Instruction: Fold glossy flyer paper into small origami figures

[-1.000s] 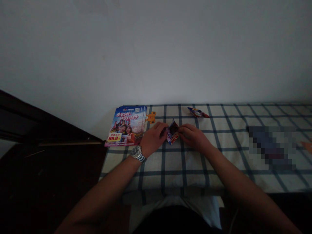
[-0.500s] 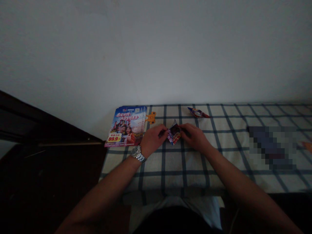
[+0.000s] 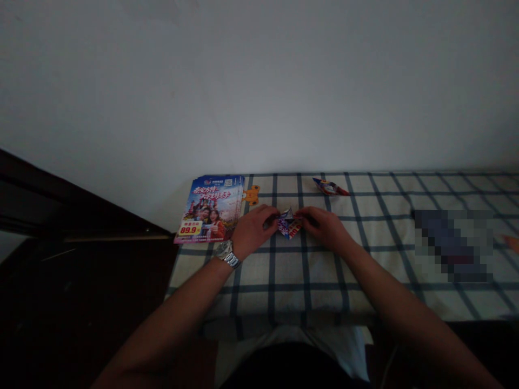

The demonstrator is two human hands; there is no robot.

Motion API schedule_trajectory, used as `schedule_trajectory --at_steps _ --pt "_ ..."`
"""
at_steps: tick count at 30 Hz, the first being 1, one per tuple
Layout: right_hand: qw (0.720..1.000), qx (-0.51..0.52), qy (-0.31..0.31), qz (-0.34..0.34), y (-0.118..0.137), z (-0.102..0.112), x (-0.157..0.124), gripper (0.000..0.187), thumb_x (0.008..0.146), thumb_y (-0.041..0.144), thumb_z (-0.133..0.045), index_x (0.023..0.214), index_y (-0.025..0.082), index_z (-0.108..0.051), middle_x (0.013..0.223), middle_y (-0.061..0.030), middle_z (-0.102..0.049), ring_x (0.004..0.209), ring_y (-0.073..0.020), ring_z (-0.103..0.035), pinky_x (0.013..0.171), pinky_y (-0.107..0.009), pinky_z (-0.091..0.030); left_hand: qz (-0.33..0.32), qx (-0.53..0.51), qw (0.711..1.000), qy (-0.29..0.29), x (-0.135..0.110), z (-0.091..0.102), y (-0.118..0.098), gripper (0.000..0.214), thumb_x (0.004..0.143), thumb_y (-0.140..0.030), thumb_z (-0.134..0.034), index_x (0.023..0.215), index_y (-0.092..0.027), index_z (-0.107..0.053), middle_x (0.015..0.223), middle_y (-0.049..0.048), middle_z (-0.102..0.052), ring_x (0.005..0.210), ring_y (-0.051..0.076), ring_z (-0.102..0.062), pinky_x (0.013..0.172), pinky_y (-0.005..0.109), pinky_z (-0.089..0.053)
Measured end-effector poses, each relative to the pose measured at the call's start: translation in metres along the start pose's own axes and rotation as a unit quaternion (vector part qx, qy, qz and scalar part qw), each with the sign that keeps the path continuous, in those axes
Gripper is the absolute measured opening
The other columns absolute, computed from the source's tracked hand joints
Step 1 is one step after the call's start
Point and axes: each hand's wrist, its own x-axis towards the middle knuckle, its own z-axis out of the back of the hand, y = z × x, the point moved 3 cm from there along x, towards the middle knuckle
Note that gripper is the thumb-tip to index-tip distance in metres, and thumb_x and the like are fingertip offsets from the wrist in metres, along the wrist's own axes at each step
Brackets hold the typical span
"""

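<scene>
Both my hands meet over a small folded piece of coloured leaflet paper (image 3: 288,227) lying on the checked cloth (image 3: 308,270). My left hand (image 3: 253,230), with a metal watch on the wrist, pinches the paper's left side. My right hand (image 3: 322,227) pinches its right side with curled fingers. The paper lies low, nearly flat against the cloth, partly hidden by my fingertips.
A stack of colourful leaflets (image 3: 211,208) lies at the cloth's left edge, an orange bear-shaped tag (image 3: 252,195) beside it. Another folded paper shape (image 3: 329,187) rests near the wall. A blurred dark object (image 3: 454,246) sits at right. Dark floor lies left.
The folded paper stood up between my fingers before; it has been pressed down flatter onto the cloth. Both hands have stayed in place.
</scene>
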Motion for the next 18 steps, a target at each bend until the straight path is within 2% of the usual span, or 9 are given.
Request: schedule_trajectory --at_steps 5,18 --pt "1.000 0.007 0.018 0.017 -0.0022 0.0016 -0.0007 0.026 0.093 0.017 -0.059 0.117 0.023 -0.067 0.110 -0.0068 -0.075 0.097 -0.0229 -0.072 0.089 -0.038 -0.057 -0.045 -0.007 0.999 0.027 0.0005 0.0002 0.0036 0.023 0.096 -0.021 -0.060 0.118 -0.026 -0.067 0.111 0.0028 -0.066 0.102 0.018 -0.066 0.090 0.032 -0.055" --pt "0.998 0.028 0.038 0.033 0.0033 0.0065 -0.0008 0.026 0.091 0.012 -0.060 0.112 0.024 -0.069 0.102 -0.0068 -0.066 0.092 -0.0216 -0.066 0.081 -0.035 -0.056 -0.106 0.012 0.993 0.047 0.0002 -0.0032 0.0078 0.033 0.093 -0.019 -0.062 0.125 -0.026 -0.066 0.120 0.0062 -0.064 0.111 0.022 -0.062 0.099 0.039 -0.053"
